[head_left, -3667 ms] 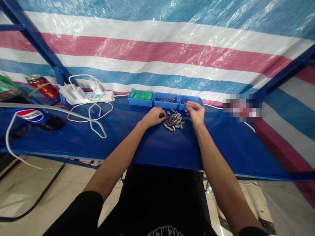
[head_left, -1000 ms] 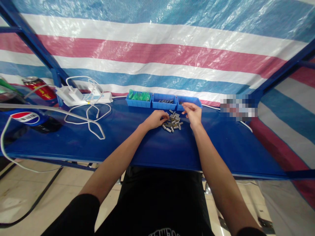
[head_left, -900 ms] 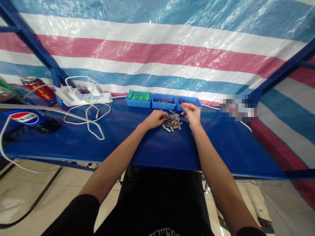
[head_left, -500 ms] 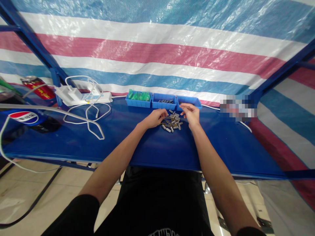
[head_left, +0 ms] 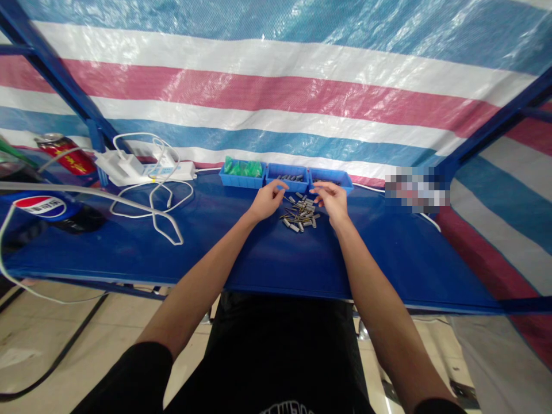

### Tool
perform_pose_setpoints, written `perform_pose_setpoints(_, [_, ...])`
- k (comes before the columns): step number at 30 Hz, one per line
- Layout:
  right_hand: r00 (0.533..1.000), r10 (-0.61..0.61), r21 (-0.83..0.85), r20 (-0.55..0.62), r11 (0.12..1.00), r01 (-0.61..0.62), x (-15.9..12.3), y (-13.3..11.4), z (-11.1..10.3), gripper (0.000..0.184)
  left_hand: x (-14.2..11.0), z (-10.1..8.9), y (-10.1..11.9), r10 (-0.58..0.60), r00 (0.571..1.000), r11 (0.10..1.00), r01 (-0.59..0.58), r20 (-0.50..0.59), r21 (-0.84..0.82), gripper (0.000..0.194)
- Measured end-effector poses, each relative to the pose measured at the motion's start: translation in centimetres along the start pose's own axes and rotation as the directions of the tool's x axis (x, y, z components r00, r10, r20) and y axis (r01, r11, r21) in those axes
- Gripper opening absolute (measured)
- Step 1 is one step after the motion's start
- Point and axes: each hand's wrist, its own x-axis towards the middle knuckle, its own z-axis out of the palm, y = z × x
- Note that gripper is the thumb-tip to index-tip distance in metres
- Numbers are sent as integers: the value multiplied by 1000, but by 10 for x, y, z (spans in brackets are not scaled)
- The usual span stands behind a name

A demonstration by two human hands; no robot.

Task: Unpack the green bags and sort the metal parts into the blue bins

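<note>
My left hand [head_left: 268,200] is just left of a loose pile of small metal parts [head_left: 302,211], its fingers curled toward the thumb. A thin sliver shows by its fingertips, too small to name. Across the pile, my right hand [head_left: 333,201] hovers with bent fingers apart from the thumb; I make out nothing between them. The pile mixes short grey cylinders with thin brass-coloured pins or screws. Behind the hands stand the middle blue bin [head_left: 276,187] with grey parts and the right blue bin [head_left: 344,187], whose contents the right hand partly hides.
A left blue bin [head_left: 242,182] holds green pieces. On the blue table [head_left: 284,264] a white power strip [head_left: 183,171] trails a looped white cable [head_left: 166,214]. A cola bottle [head_left: 64,210] and a red can [head_left: 71,155] are at far left. Striped sheeting [head_left: 276,92] hangs behind.
My left hand has risen slightly up and left, away from the pile toward the middle bin. My right hand has shifted slightly left, its fingers still bent.
</note>
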Motion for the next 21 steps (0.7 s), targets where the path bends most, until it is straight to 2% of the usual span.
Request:
perform_pose_setpoints(5, [989, -2, 10, 149, 1000, 0, -4, -3, 3, 31, 4, 5, -2, -76, 997, 936, 83, 35, -341, 31])
perform_pose_setpoints(8, [973, 5, 9, 229, 1000, -7, -6, -4, 5, 33, 3, 6, 3, -114, 993, 887, 115, 29, -448, 41])
perform_pose_setpoints(14, [935, 8, 28, 356, 999, -19, -12, -7, 9, 38, -1, 2, 11, -216, 976, 824, 175, -12, -538, 53])
perform_pose_setpoints(21, [930, 4, 48, 368, 999, -23, -15, -10, 10, 37, 0, 3, 11, -210, 978, 809, 170, -5, -562, 54])
